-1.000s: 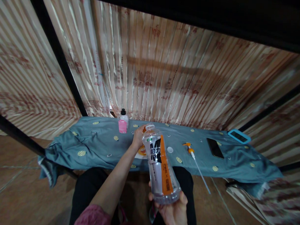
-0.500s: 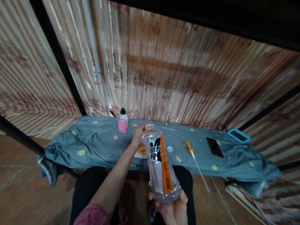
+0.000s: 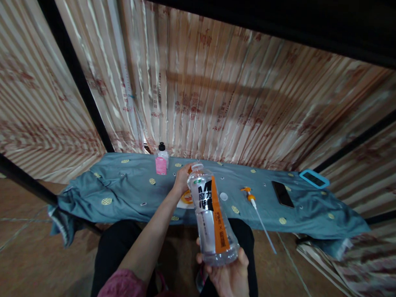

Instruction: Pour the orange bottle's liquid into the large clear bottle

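Right hand [image 3: 227, 277] grips base of clear bottle [image 3: 211, 218], label "M 魔力", orange stripe. Left hand [image 3: 183, 179] closed on something orange, seemingly. Teal-clothed desk [image 3: 118, 193]; striped curtain [image 3: 225, 97] behind.

The right hand [image 3: 228, 277] sits low and near the body, palm up, fingers curled around the base of the clear plastic bottle with the orange and black label [image 3: 211, 216], thumb on the bottle's left side; the left arm runs forward bare from a rolled pink sleeve [image 3: 121, 286], elbow slightly bent; the left hand [image 3: 183, 179] lies just left of the bottle's open neck, closed on something orange, mostly hidden behind that neck.
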`<act>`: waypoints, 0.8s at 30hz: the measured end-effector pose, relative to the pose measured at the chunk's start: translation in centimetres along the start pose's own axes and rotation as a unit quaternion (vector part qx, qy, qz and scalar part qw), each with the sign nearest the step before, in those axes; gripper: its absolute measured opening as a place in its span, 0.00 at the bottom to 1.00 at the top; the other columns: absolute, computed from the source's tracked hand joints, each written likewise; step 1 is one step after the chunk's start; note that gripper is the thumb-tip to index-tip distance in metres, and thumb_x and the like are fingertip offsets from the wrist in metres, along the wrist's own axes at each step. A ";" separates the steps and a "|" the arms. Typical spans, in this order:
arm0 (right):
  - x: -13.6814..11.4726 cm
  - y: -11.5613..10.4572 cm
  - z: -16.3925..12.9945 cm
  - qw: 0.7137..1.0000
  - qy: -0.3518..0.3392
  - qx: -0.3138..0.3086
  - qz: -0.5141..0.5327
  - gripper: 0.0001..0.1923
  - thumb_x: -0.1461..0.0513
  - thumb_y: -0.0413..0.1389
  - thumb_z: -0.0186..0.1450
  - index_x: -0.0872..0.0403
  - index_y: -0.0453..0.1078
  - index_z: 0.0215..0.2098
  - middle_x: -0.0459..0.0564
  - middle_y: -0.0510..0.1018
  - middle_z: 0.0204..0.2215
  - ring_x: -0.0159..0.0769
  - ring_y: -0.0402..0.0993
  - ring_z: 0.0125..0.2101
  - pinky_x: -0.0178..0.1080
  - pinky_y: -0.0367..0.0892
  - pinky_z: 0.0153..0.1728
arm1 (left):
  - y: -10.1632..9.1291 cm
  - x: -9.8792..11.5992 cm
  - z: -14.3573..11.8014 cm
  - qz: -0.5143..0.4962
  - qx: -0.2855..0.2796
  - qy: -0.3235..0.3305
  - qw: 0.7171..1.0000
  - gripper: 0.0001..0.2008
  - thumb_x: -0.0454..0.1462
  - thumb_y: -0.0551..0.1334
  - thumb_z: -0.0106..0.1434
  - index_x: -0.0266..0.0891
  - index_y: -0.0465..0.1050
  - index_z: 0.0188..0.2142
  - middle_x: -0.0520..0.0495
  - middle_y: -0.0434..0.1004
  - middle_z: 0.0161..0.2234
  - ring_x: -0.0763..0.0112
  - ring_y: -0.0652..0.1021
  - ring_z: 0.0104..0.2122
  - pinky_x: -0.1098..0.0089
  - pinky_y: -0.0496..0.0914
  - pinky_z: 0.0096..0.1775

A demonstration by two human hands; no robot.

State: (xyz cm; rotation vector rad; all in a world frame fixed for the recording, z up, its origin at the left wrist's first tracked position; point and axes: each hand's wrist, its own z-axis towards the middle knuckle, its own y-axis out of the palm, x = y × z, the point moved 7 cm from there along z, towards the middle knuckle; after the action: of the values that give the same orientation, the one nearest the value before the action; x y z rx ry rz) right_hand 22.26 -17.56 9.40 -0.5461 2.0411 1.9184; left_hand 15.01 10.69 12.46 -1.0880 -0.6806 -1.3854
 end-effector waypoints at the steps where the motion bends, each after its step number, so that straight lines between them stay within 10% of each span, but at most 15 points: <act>1: 0.1 -0.1 0.0 1.000 0.005 -0.002 0.000 0.22 0.43 0.71 0.60 0.53 0.87 0.35 0.65 0.90 0.47 0.48 0.91 0.39 0.33 0.81 0.33 | 0.0 -0.1 0.0 -0.005 0.001 -0.003 1.000 0.13 0.36 0.70 0.55 0.37 0.84 0.41 0.39 0.89 0.44 0.52 0.85 0.47 0.58 0.77 0.55; 24: -0.3 1.3 -0.6 0.993 0.004 0.118 -0.026 0.28 0.41 0.76 0.51 0.55 0.87 0.35 0.64 0.91 0.39 0.47 0.91 0.32 0.30 0.79 0.27 | -0.2 0.4 -0.3 0.002 -0.012 -0.012 1.000 0.12 0.39 0.70 0.57 0.37 0.84 0.40 0.39 0.89 0.43 0.51 0.85 0.48 0.59 0.77 0.54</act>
State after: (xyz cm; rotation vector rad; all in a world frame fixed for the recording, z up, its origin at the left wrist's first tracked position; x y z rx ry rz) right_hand 21.93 -18.09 10.77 -0.5422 2.1960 1.6180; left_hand 14.81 10.30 12.76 -1.1269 -0.6805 -1.3821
